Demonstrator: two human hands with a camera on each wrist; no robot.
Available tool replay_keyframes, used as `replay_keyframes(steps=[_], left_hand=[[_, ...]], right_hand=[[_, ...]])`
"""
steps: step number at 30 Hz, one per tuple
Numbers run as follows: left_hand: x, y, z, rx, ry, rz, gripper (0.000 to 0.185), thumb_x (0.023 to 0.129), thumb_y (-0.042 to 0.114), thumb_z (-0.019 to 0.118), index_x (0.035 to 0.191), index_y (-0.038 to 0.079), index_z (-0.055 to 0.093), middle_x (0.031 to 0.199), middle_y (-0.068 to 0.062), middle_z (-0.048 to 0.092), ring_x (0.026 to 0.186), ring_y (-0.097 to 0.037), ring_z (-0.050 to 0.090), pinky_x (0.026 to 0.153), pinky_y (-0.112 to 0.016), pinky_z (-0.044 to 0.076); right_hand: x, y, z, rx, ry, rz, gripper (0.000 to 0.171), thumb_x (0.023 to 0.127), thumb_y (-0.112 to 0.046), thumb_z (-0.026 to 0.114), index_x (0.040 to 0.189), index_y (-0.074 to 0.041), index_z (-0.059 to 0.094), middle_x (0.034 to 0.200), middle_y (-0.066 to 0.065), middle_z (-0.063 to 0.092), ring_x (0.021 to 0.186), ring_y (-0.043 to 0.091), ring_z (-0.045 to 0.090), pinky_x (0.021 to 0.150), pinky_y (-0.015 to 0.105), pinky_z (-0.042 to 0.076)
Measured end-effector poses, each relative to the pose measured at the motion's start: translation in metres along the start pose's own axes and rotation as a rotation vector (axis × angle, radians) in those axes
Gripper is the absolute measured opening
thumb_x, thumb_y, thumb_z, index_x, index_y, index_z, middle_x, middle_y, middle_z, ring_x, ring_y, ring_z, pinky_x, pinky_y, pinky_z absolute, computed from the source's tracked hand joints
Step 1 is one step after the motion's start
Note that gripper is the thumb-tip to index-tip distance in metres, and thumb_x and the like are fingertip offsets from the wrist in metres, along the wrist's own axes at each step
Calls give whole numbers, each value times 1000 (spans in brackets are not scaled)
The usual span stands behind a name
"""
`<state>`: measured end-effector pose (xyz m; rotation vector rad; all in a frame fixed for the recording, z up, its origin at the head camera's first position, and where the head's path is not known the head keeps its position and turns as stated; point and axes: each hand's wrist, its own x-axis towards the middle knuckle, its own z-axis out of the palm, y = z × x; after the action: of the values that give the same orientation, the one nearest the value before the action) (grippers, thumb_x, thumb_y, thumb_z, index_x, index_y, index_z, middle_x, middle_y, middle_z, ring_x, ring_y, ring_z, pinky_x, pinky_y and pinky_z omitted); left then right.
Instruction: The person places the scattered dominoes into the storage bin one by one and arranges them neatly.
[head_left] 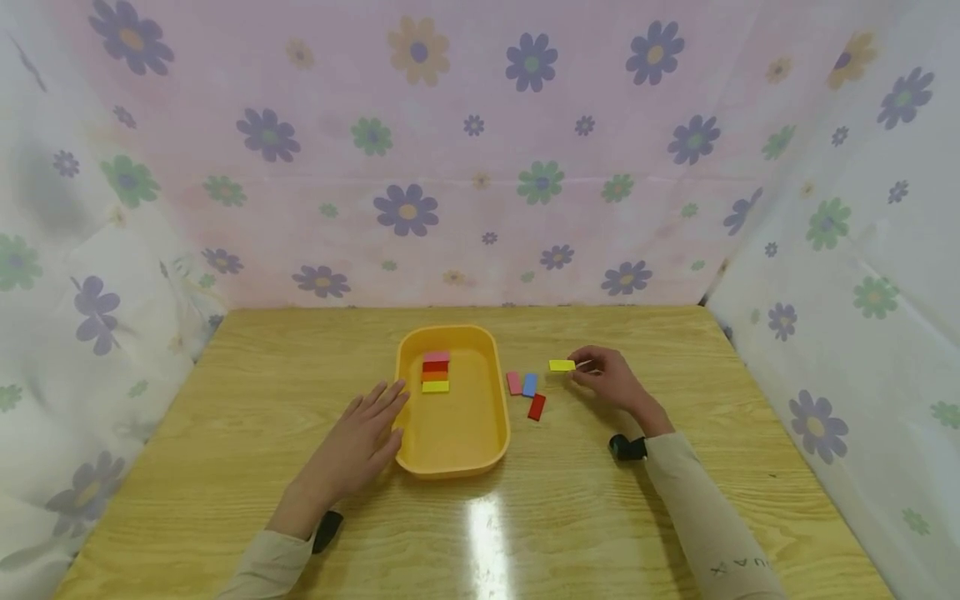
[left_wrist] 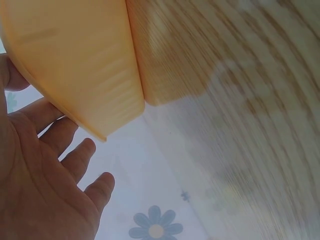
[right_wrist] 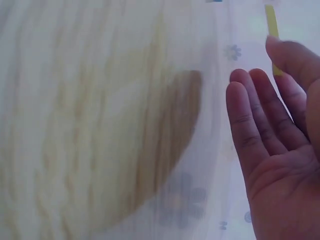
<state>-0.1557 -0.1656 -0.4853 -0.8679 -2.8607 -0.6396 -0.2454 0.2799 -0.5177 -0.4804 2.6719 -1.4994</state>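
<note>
With the left hand [head_left: 358, 443] laid flat, fingers spread, against the left wall of the orange tray [head_left: 491, 417], the yellow block [head_left: 562, 365] was pinched by the right hand [head_left: 611, 379] well right of that tray, and a level carry was judged best.

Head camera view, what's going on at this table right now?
A person's right hand pinches a yellow block just above the wooden table. The left hand rests open against the yellow tray, which holds a row of pink, red, orange and yellow blocks. Pink, blue and red blocks lie beside the tray.
</note>
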Motion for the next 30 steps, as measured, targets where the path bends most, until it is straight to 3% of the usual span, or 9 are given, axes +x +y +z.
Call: replay_keyframes(steps=[4, 10, 13, 17, 24, 30], left_hand=[[0, 0, 1, -3, 2, 1, 56, 103, 20, 56, 153, -1, 44, 163, -14, 36, 150, -42, 31, 120, -64, 24], [-1, 0, 2, -7, 1, 3, 56, 103, 20, 57, 152, -1, 44, 162, -15, 36, 150, -42, 31, 120, -65, 24], [0, 1, 1, -4, 4, 5, 56, 103, 20, 57, 152, -1, 44, 162, -15, 36, 150, -42, 31, 119, -65, 25], [0, 2, 1, -4, 10, 9, 55, 102, 19, 57, 152, -2, 44, 162, -16, 37, 149, -43, 32, 119, -65, 25], [0, 2, 0, -4, 6, 3, 56, 103, 19, 57, 152, -2, 43, 163, -15, 36, 150, -43, 32, 120, -65, 24], [0, 2, 1, -13, -2, -4, 56, 103, 20, 55, 153, -1, 42, 163, -14, 34, 150, -42, 30, 120, -65, 23]], right_hand=[[-2, 0, 0, 64, 59, -2, 29, 96, -3, 68, 123, 7, 65, 118, 27, 67, 101, 36, 70, 80, 32, 61], [-7, -4, 2, 113, 140, 7, 29, 94, -6, 72, 121, 3, 68, 114, 25, 71, 94, 10, 70, 80, 21, 59], [-9, -5, 4, 161, 171, 19, 29, 93, -7, 74, 120, 3, 69, 114, 27, 71, 92, 4, 69, 80, 20, 58], [-12, -6, 6, 232, 196, 44, 31, 92, -7, 75, 120, 6, 68, 112, 26, 71, 93, 5, 69, 80, 19, 59], [-17, -13, 11, 496, 218, 104, 33, 92, 1, 72, 120, 11, 61, 99, -2, 72, 92, 7, 71, 83, 24, 61], [-20, -17, 18, 721, 194, 125, 19, 94, 5, 67, 111, -4, 66, 99, 1, 70, 94, 13, 74, 88, 30, 60]])
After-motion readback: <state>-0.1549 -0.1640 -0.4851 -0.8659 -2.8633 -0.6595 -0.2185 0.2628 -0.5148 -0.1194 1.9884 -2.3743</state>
